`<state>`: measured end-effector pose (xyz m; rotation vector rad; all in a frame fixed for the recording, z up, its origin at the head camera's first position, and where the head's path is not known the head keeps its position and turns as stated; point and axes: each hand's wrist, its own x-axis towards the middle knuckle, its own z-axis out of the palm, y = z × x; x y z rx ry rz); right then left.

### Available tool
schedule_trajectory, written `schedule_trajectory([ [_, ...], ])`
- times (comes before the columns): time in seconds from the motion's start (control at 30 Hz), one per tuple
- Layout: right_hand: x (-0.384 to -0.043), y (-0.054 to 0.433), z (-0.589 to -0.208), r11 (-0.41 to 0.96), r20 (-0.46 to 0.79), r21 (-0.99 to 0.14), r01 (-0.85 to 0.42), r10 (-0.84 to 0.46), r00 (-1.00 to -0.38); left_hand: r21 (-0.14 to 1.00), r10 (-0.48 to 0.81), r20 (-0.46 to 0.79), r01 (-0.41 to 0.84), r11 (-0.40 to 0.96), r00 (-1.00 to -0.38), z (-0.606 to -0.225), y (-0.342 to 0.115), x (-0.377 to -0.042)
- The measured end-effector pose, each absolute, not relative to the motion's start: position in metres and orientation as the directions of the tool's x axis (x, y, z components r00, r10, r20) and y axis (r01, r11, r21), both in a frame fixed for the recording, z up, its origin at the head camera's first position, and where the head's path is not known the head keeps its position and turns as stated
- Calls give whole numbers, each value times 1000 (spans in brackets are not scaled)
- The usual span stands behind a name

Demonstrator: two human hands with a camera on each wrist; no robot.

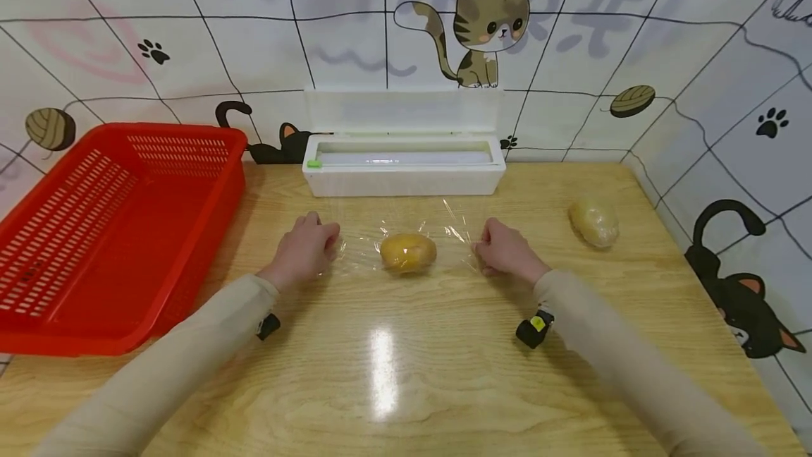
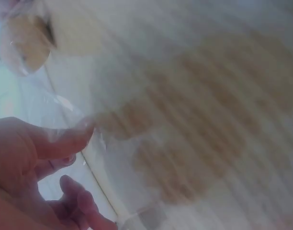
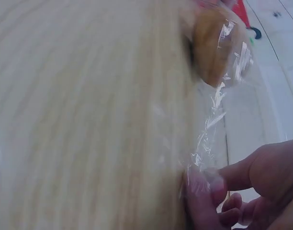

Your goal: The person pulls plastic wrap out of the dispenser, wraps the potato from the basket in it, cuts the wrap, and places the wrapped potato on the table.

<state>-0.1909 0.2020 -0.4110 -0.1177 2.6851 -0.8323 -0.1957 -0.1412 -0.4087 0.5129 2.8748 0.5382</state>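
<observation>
A yellow-brown potato (image 1: pixel 408 253) lies on the wooden table with clear plastic wrap (image 1: pixel 453 235) over it, stretched out to both sides. On the left side, my left hand (image 1: pixel 306 249) pinches one end of the wrap between thumb and fingers. My right hand (image 1: pixel 507 251) pinches the opposite end, fingers curled. Wrinkled film runs from the potato (image 3: pixel 213 45) to the right fingertips (image 3: pixel 218 189) in the right wrist view. The left wrist view is hazy, showing the left thumb (image 2: pixel 65 141) against the film.
Behind the potato stands a white wrap dispenser box (image 1: pixel 406 180), its lid (image 1: pixel 406 111) raised and a roll inside. A red basket (image 1: pixel 218 231) sits at the left. Another potato in film (image 1: pixel 594 222) lies to the right. A cat-patterned wall covering (image 1: pixel 355 48) borders the table's back.
</observation>
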Motion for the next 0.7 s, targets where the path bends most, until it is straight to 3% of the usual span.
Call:
schedule_trajectory([
  [0.17,-196,205,-405,872,-243,-488,-32,-170,-955,378,368,-159,288,880,-916,-402,-141,-200],
  [0.33,-193,202,-410,851,-132,-510,-127,-223,-966,398,374,-181,280,874,-910,-403,-144,-200],
  [0.7,-184,199,-415,859,-100,-508,-59,-127,-987,318,377,-118,325,891,-919,-409,-146,-193],
])
